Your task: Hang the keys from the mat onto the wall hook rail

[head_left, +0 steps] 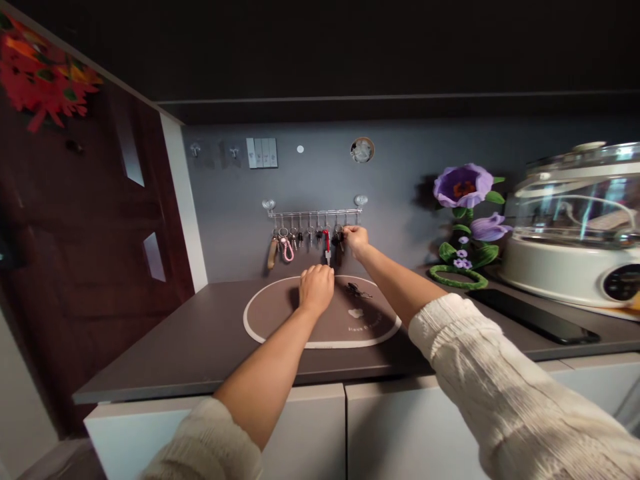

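A chrome hook rail (314, 213) is stuck on the grey wall with several key bunches hanging from it. My right hand (355, 239) reaches up to the rail's right end, fingers pinched on a dark key bunch (339, 237) hanging there. My left hand (317, 287) is curled closed just below a red key tag (327, 241), above the oval mat (280, 319); what it holds, if anything, is hidden. A small dark key set (357, 289) lies on the mat to the right of my left hand.
A grey counter (200, 347) runs over white cabinet fronts. A purple flower ornament (465, 220) stands right of the rail, a white cooker with a clear lid (575, 227) at far right, a black phone (537, 319) before it. A dark wooden door (85, 233) is at left.
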